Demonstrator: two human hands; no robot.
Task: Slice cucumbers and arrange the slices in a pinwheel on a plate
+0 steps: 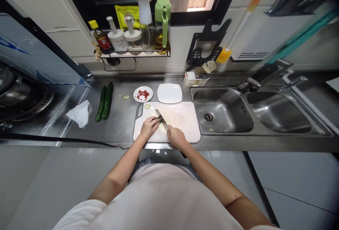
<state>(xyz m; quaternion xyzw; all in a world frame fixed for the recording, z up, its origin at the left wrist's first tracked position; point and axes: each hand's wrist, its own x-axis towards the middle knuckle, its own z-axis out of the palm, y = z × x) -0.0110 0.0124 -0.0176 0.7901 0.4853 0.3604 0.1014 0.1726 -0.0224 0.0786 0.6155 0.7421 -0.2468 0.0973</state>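
White cutting board (pixel 185 117): just L of its centre, our L hand (pixel 149 127) pins a cucumber piece (pixel 160 121); our R hand (pixel 176 136) grips a kitchen knife (pixel 163 121) right beside it. For even cuts, we should curl L hand clear of the edge & go slow.

Two whole cucumbers (pixel 108 100) — two plates (pixel 169 93) — one knife (pixel 162 119)

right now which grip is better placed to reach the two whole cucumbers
Probably the left grip: it's nearer the cucumbers, though busy with a green piece; the right grip is farther off and holds the knife.
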